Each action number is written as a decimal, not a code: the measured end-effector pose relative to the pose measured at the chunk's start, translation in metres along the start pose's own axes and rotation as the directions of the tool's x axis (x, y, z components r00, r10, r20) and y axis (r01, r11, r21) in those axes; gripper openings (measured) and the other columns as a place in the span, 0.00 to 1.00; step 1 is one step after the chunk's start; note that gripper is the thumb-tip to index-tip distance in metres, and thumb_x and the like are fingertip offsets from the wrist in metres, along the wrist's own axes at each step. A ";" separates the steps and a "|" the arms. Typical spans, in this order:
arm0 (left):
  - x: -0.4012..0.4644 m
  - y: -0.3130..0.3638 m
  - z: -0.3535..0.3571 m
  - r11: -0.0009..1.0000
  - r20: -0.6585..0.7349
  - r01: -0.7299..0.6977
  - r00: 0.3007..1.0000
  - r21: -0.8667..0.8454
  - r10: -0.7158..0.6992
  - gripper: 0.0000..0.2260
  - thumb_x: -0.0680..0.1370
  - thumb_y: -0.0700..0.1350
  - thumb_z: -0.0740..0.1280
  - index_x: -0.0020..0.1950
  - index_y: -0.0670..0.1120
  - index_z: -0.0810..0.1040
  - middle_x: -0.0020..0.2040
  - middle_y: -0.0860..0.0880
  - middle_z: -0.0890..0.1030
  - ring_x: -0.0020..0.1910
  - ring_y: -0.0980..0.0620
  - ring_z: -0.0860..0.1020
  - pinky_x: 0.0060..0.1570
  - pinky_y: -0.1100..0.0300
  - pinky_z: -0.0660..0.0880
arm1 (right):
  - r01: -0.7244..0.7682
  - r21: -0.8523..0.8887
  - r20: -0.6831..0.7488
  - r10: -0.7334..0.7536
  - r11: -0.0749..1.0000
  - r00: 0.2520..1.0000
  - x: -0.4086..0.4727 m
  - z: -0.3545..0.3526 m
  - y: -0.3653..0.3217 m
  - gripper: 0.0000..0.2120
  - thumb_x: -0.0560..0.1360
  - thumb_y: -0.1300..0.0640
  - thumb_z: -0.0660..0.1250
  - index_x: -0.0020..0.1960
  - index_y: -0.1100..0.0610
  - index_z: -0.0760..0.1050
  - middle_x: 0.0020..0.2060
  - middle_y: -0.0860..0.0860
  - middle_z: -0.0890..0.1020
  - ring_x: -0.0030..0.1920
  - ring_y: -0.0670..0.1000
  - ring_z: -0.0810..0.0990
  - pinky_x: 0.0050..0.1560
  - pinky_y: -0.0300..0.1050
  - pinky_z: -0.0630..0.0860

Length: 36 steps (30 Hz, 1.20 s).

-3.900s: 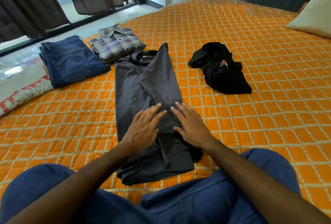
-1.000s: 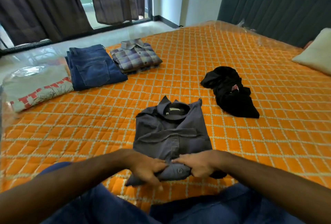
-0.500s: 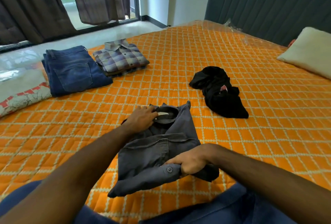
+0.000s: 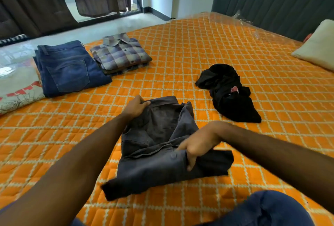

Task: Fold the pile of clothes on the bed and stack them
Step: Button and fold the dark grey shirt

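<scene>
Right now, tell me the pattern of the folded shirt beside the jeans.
The folded shirt has a purple-and-grey check, clearest in the head view, right of the jeans.

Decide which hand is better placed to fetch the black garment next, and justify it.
Right. The right hand, gripping the grey shirt's near edge, is nearer the black garment; the left hand grips the collar on the far side.

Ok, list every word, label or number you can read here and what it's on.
None can be read.
Red marks on the grey cloth at the left: too partial and blurred to tell.
Small pink tag on the black garment: too small to read.
</scene>
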<state>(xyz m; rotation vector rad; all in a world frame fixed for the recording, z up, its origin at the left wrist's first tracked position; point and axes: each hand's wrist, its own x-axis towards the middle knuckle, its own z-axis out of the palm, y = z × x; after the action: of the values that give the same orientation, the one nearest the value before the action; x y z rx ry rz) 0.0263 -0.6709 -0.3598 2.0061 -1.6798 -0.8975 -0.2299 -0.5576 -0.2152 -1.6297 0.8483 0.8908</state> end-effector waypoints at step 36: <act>-0.110 -0.039 0.007 0.618 0.253 0.332 0.943 -0.713 -0.215 0.24 0.71 0.51 0.80 0.65 0.49 0.79 0.58 0.47 0.85 0.55 0.46 0.84 0.51 0.51 0.82 | -0.063 -0.207 -0.945 -0.183 0.976 0.272 0.178 0.017 0.067 0.38 0.75 0.22 0.48 0.80 0.32 0.39 0.81 0.45 0.34 0.79 0.56 0.28 0.73 0.72 0.28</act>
<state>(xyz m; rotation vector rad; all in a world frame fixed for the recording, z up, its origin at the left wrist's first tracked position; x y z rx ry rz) 0.0411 -0.5554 -0.3649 1.6196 -0.7935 -1.5658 -0.2063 -0.5710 -0.4041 -2.3888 1.5298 -0.2862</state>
